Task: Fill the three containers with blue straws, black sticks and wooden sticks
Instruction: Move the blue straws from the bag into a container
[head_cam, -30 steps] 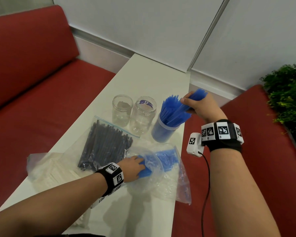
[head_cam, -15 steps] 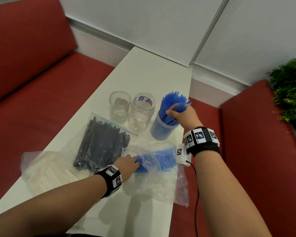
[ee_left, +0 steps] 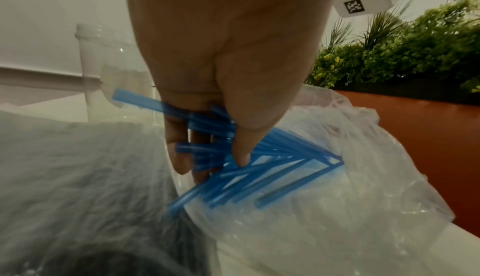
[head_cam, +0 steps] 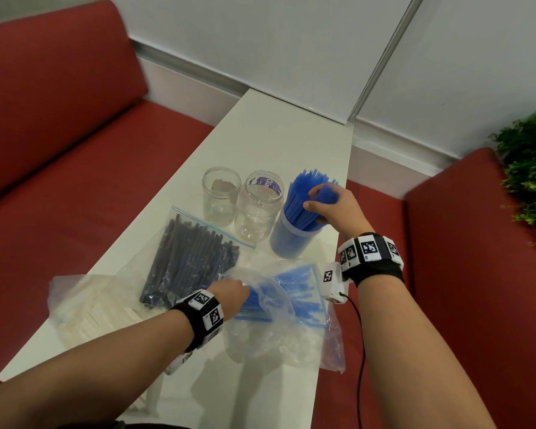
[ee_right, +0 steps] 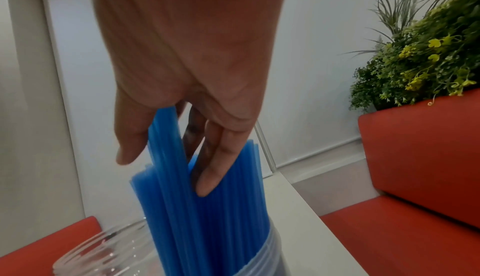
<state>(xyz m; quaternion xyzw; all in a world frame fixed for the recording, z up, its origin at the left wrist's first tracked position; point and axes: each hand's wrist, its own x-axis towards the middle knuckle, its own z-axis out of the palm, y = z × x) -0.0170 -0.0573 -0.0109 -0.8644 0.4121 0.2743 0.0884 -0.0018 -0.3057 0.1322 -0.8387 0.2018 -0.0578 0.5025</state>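
Three clear containers stand in a row on the white table: two empty jars and a right-hand container packed with upright blue straws. My right hand holds a bunch of those straws between thumb and fingers, their lower ends inside the container. My left hand reaches into a clear plastic bag and grips a handful of loose blue straws. A zip bag of black sticks lies left of it. A bag of wooden sticks lies at the near left.
Red sofa cushions flank the narrow table on both sides. A green plant stands at the far right. A black cable hangs from my right wrist over the table's right edge.
My right hand has come down with its bunch of blue straws, lowering them into the right-hand container. My left hand stays inside the bag on the loose straws.
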